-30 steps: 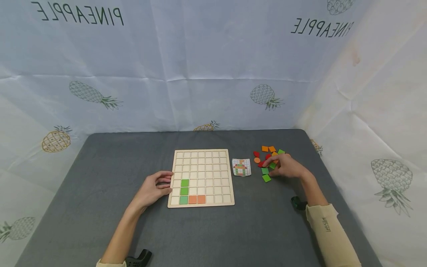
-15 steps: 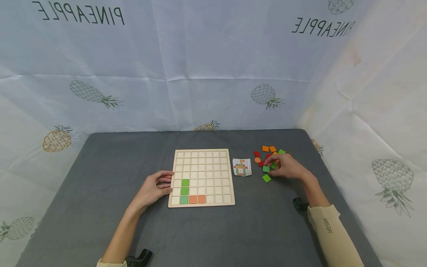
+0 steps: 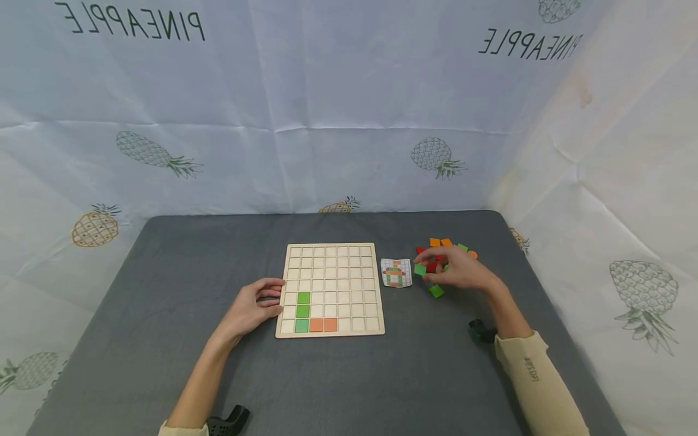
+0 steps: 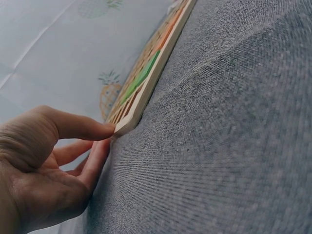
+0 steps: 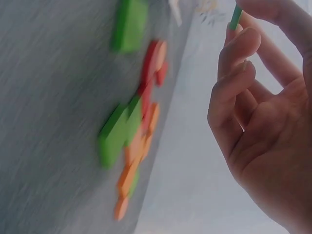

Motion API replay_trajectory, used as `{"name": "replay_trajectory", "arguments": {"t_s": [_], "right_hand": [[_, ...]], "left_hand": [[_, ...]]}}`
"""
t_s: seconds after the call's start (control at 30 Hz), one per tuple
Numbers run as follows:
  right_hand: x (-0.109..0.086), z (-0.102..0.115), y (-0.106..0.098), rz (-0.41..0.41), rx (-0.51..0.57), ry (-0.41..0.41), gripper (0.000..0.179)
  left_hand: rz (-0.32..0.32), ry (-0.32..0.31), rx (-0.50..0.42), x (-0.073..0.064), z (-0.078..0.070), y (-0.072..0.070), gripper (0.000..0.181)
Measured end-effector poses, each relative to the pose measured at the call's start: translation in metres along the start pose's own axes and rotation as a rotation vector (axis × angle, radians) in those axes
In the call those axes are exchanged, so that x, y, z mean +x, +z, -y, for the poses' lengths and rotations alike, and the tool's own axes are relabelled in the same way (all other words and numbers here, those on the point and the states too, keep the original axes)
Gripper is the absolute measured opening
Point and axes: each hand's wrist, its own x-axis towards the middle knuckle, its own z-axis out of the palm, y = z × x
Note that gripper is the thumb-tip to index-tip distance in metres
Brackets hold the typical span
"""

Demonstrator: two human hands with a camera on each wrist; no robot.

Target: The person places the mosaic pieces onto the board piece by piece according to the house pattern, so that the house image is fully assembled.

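My left hand [image 3: 252,309] touches the left edge of a pale wooden grid board [image 3: 349,290], with thumb and fingertips apart along the rim. In the left wrist view the thumb tip meets the board's corner. Set in the grid are green tiles [image 3: 302,311] in a column and two orange tiles [image 3: 323,325] along the bottom row. My right hand [image 3: 458,269] pinches a green square tile [image 3: 420,269] between thumb and fingertip, raised beside the loose tiles. In the right wrist view, only the thin edge of that tile [image 5: 236,17] shows at the fingertips.
Between board and right hand lies a small printed pattern card [image 3: 396,273]. Loose red [image 5: 149,63], orange [image 5: 127,178] and green tiles [image 5: 113,134] lie partly under the right hand. A separate green tile [image 3: 436,291] lies nearer. Pineapple-printed cloth [image 3: 349,91] hangs behind the grey table [image 3: 349,387].
My right hand has taken a green tile from the loose pile, lifted it and moved left toward the card. The left hand stays at the board's edge.
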Motion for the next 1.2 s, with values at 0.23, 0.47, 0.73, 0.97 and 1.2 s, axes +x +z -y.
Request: {"name": "replay_trajectory", "arguments": {"t_s": [0.23,0.47,0.73,0.97,1.2], "right_hand": [[0.016,0.026,0.011,0.031,0.064,-0.024,0.033],[0.039,0.045,0.032,0.099,0.079,-0.069,0.033],[0.063,0.060,0.062,0.182,0.061,-0.117,0.029],[0.082,0.070,0.085,0.269,0.017,-0.137,0.029],[0.092,0.077,0.102,0.308,-0.110,-0.159,0.028]], "left_hand": [[-0.002,0.005,0.005,0.000,-0.001,0.002,0.060],[0.003,0.011,0.001,0.000,-0.002,0.002,0.060],[-0.003,0.005,0.004,-0.001,-0.003,0.002,0.060],[0.006,0.013,-0.007,-0.002,-0.002,0.002,0.060],[0.002,0.009,0.000,-0.002,-0.003,0.002,0.061]]}}
